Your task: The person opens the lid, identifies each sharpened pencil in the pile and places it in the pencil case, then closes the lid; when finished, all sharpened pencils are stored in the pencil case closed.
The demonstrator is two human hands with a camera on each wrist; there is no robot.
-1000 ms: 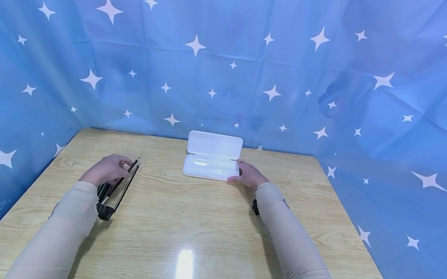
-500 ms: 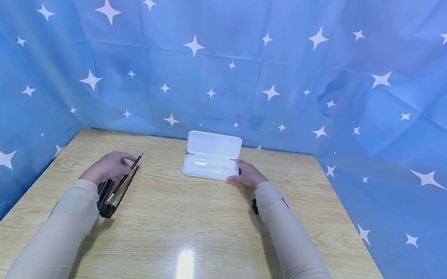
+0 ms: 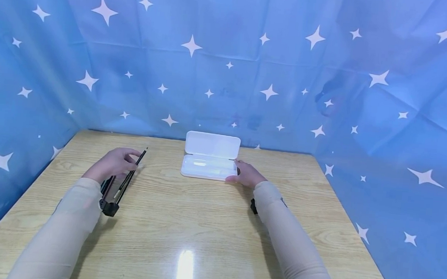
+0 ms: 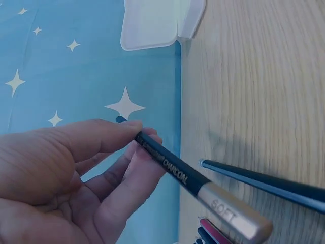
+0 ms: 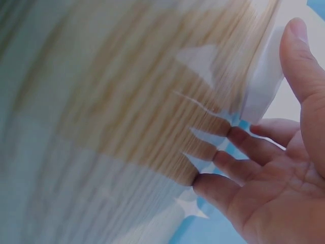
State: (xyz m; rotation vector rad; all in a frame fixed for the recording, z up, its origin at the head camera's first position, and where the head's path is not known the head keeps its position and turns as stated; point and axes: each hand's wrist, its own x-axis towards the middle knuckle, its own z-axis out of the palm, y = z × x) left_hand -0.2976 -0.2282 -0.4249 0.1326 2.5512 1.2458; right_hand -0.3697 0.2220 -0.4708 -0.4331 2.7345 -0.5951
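Here, the pale wooden table [image 3: 201, 225] filled the lower frame, hemmed by a blue star-printed cloth backdrop [image 3: 229, 70] on three sides. At the far middle of the table lay the white translucent plastic pencil case [image 3: 210, 160], its lid standing open toward the backdrop. My right hand [image 3: 246, 175] rested against the case's right end with fingers loosely extended, steadying it rather than gripping. My left hand [image 3: 114, 162], well apart from the case on the left, pinched a slim black charcoal pencil [image 4: 172, 170] between thumb and fingertips; the pencil was tilted, point aimed up and toward the case. A few more dark pencils [image 3: 123, 188] lay on the table just below that hand. I judged the step to be carrying the pencil across to the open tray. To do it well, I would have kept the pinch near mid-shaft, levelled the pencil parallel to the case's long side, and held the case braced.
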